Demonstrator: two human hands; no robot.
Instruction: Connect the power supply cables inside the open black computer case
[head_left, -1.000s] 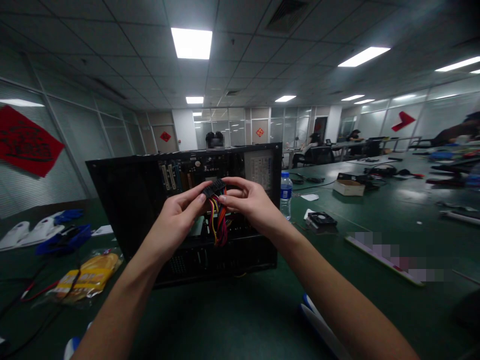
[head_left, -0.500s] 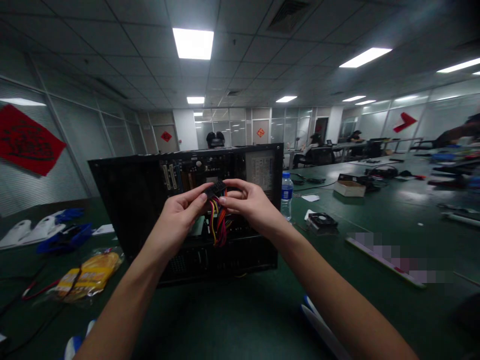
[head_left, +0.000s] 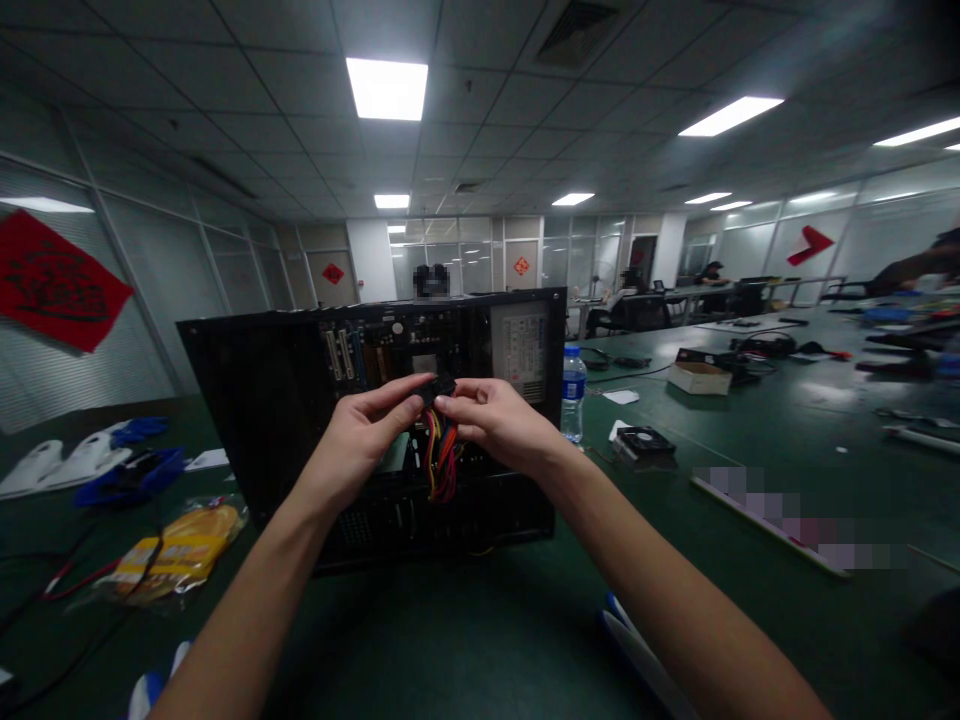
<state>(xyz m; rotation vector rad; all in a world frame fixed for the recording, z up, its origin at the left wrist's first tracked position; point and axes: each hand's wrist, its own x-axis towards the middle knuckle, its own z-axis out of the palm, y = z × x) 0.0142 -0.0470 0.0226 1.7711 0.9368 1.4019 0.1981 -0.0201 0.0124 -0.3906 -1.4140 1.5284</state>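
Between the fingertips of my left hand [head_left: 358, 432] and my right hand [head_left: 501, 420] is a black power connector [head_left: 441, 386]. Both hands are closed on it in a pinch. A bundle of coloured wires [head_left: 444, 455], yellow, orange, red and black, hangs down from the connector. Behind my hands an open black computer case [head_left: 259, 425] lies on its long side, its inside facing me. Its motherboard [head_left: 371, 350] shows above my fingers, and the labelled power supply [head_left: 523, 345] sits at the upper right. My hands hide part of the case's middle.
A water bottle [head_left: 573, 395] stands right of the case, with a hard drive [head_left: 645, 443] past it. A small carton [head_left: 699, 377] lies farther back. Left are bagged bread [head_left: 184, 548] and a blue tray [head_left: 139, 475]. People sit at far desks.
Both hands have lowered slightly with the connector, which has turned so that less of its long side faces me. The wire bundle has shifted a little with it. The case has stayed put.
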